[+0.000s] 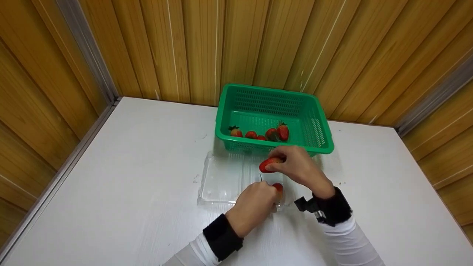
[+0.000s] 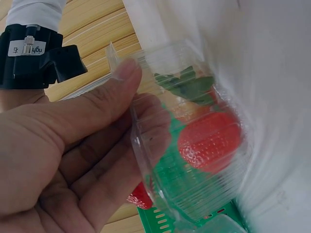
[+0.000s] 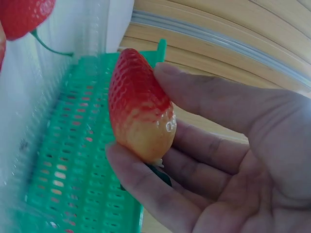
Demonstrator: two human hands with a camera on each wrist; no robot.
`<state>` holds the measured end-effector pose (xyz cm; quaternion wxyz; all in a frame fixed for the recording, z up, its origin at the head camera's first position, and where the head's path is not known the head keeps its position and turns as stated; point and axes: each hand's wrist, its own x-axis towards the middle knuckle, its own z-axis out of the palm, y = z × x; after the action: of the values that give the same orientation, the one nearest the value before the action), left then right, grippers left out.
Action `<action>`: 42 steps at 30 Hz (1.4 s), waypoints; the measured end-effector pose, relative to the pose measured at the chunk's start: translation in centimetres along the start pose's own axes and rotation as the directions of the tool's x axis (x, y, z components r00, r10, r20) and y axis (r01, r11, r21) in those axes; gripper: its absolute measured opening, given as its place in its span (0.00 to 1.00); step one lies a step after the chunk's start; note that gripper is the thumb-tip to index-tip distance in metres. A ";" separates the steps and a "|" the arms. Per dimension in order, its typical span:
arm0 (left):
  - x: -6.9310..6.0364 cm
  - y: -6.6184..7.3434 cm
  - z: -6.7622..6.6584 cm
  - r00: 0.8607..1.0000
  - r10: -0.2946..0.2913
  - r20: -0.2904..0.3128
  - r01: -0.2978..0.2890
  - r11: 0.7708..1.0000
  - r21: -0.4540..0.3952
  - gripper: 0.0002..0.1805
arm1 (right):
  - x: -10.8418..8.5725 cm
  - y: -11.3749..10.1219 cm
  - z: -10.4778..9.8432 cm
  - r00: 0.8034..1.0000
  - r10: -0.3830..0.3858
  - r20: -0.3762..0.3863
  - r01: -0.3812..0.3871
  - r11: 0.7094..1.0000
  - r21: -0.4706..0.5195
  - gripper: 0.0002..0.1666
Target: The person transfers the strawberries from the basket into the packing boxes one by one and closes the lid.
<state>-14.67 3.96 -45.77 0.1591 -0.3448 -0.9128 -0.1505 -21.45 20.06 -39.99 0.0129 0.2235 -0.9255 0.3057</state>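
My right hand (image 1: 295, 164) pinches a strawberry (image 3: 141, 109) between thumb and fingers, above the clear plastic box (image 1: 221, 179). The fruit is red at the tip and pale yellow near its green cap. With thumb and fingers on either side of its wall, my left hand (image 2: 92, 141) grips the box near its front right. Inside that part lies another strawberry (image 2: 211, 141) with green leaves, seen through the plastic in the left wrist view; in the head view my left hand partly covers it. A thin dark stem (image 1: 260, 177) sticks up beyond my left knuckles.
Behind the box stands a green basket (image 1: 321, 122) with slotted sides; several strawberries (image 1: 251, 135) lie along its near side. Both are on a white table (image 1: 147, 159). Wood-patterned panels (image 1: 236, 44) rise at the back and both sides.
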 end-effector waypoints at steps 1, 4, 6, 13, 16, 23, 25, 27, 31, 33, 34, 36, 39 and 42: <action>0.0 0.0 0.0 1.000 0.003 -0.003 -0.003 1.000 0.002 0.11 | 0.1 0.0 0.2 1.000 -0.005 0.002 0.005 1.000 0.001 0.13; 0.0 0.0 0.0 1.000 0.011 -0.016 -0.011 1.000 0.013 0.12 | 0.3 0.1 0.8 1.000 -0.002 0.012 0.002 1.000 0.000 0.13; 0.0 0.0 0.0 1.000 0.015 -0.028 -0.015 1.000 0.021 0.12 | 0.4 0.2 1.1 1.000 0.004 0.020 -0.004 1.000 -0.004 0.13; 0.0 0.0 0.1 0.999 0.021 -0.034 -0.020 1.000 0.020 0.11 | 0.6 0.3 2.1 0.999 0.031 0.038 -0.030 0.999 -0.014 0.15; 0.0 -0.1 0.1 1.000 0.018 -0.022 -0.017 1.000 0.010 0.10 | 0.6 0.3 2.4 0.998 0.044 0.033 -0.044 0.999 -0.011 0.15; 0.1 -0.1 0.1 1.000 0.014 -0.017 -0.014 1.000 0.010 0.09 | 0.4 0.1 2.4 0.997 0.075 0.020 -0.075 0.997 0.002 0.13; 0.1 -0.1 0.2 1.000 0.013 -0.024 -0.013 1.000 0.010 0.10 | 0.3 0.0 2.4 0.997 0.072 0.018 -0.072 0.997 0.005 0.13; 0.1 -0.1 0.2 0.999 0.016 -0.034 -0.016 1.000 0.011 0.11 | 0.3 0.0 2.4 0.998 0.067 0.017 -0.067 0.998 0.007 0.14; 0.0 -0.1 0.1 0.998 0.030 -0.059 -0.029 0.999 0.017 0.13 | 0.2 -0.1 2.5 0.998 0.067 0.020 -0.067 0.998 0.012 0.14; 0.0 -0.1 0.1 0.998 0.034 -0.061 -0.033 0.999 0.020 0.13 | 0.1 0.0 2.6 0.997 0.076 0.023 -0.076 0.997 0.017 0.15; 0.0 -0.1 0.1 0.998 0.033 -0.059 -0.032 0.999 0.020 0.13 | 0.0 0.0 2.7 0.997 0.078 0.023 -0.078 0.997 0.019 0.15; 0.0 -0.1 0.0 0.998 0.032 -0.052 -0.031 0.999 0.026 0.13 | 0.0 0.1 2.9 0.996 0.085 0.024 -0.085 0.996 0.032 0.15; 0.0 -0.1 0.0 0.999 0.031 -0.041 -0.030 0.999 0.032 0.13 | -0.1 0.4 3.2 0.996 0.090 0.018 -0.091 0.995 0.045 0.16; 0.0 -0.1 0.1 0.998 0.043 -0.042 -0.041 0.998 0.047 0.12 | 0.0 0.8 3.6 0.995 0.097 0.016 -0.097 0.994 0.054 0.16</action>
<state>-14.76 3.92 -45.92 0.1897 -0.3569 -0.9049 -0.1335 -21.32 18.55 -43.36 -0.0143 0.1806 -0.9266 0.3296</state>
